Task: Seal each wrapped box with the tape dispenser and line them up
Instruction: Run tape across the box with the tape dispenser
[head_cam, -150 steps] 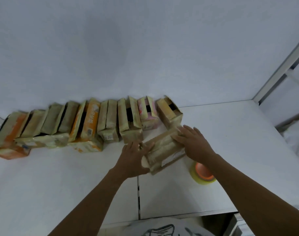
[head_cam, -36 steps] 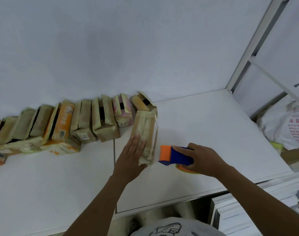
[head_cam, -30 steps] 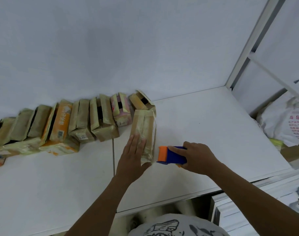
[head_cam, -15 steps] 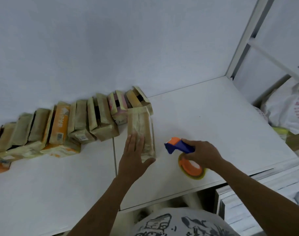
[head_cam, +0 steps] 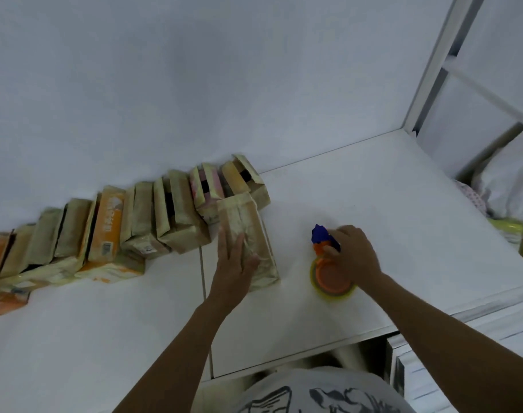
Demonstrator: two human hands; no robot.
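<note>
A wrapped box (head_cam: 251, 234) in brown tape lies lengthwise on the white table (head_cam: 388, 228), its far end touching the row. My left hand (head_cam: 235, 260) rests flat on its left side with straight fingers. To the right, my right hand (head_cam: 351, 251) grips the blue and orange tape dispenser (head_cam: 325, 242), whose yellow roll with an orange core (head_cam: 333, 278) stands on the table. A row of several wrapped boxes (head_cam: 141, 222) runs along the wall to the left.
The table's front edge is near my body, and a seam (head_cam: 205, 296) divides its two panels. A white frame post (head_cam: 433, 64) rises at the back right corner. Bags and white fabric (head_cam: 510, 186) lie beyond the right edge.
My right hand has lifted the dispenser away from the box and set it down on its roll, to the right. My left hand has stayed flat on the box.
</note>
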